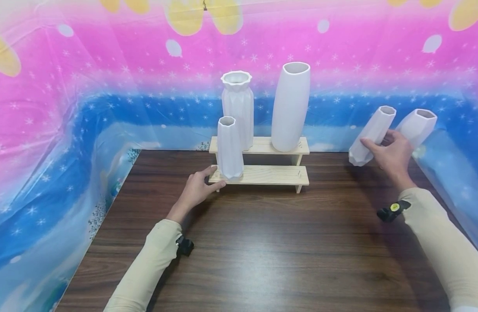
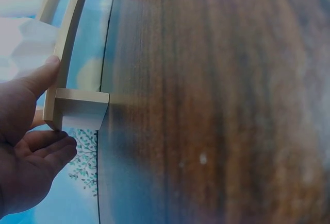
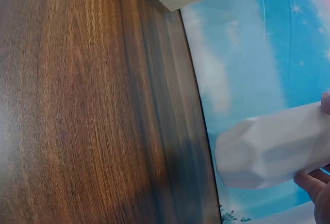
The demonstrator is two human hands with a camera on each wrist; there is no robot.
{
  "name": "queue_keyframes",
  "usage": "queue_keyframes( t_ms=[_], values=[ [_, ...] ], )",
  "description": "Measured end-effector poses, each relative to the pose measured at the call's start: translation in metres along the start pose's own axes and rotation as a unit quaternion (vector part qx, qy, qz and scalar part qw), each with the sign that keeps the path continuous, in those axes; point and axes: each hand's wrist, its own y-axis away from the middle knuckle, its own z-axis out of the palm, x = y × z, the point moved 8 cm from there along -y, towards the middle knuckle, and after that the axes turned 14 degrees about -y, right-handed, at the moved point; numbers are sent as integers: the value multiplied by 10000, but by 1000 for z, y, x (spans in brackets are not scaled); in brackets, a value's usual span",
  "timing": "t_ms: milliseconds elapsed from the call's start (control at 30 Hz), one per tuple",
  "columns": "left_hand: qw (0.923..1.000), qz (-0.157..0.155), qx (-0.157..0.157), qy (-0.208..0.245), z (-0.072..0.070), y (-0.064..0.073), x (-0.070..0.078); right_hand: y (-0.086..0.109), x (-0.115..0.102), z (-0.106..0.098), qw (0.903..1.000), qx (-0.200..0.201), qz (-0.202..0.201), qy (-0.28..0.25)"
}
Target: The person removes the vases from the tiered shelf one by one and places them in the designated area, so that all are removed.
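Note:
My left hand (image 1: 196,187) pinches the left end of the lower tier of a pale two-tier wooden stand (image 1: 276,175); in the left wrist view the thumb lies along its front edge. A slim white vase (image 1: 230,151) stands on that tier just beside the hand. My right hand (image 1: 395,156) holds another slim white faceted vase (image 1: 369,138), tilted, at the table's back right. In the right wrist view the faceted lower end of this vase (image 3: 263,154) shows, with fingertips round its side. Behind that hand is a wider white vase (image 1: 416,125), partly hidden.
On the upper tier stand a white vase with a scalloped rim (image 1: 237,104) and a tall smooth white vase (image 1: 289,108). The dark wooden table (image 1: 262,251) ends at a pink and blue cloth backdrop (image 1: 145,86) behind and at the sides.

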Motion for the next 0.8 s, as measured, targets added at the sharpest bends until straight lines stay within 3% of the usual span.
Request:
queue_keyframes(
  t_ms=[800],
  values=[
    [10000, 18, 59, 55, -1, 1, 0, -7, 32, 1, 9992, 120, 369, -93]
  ],
)
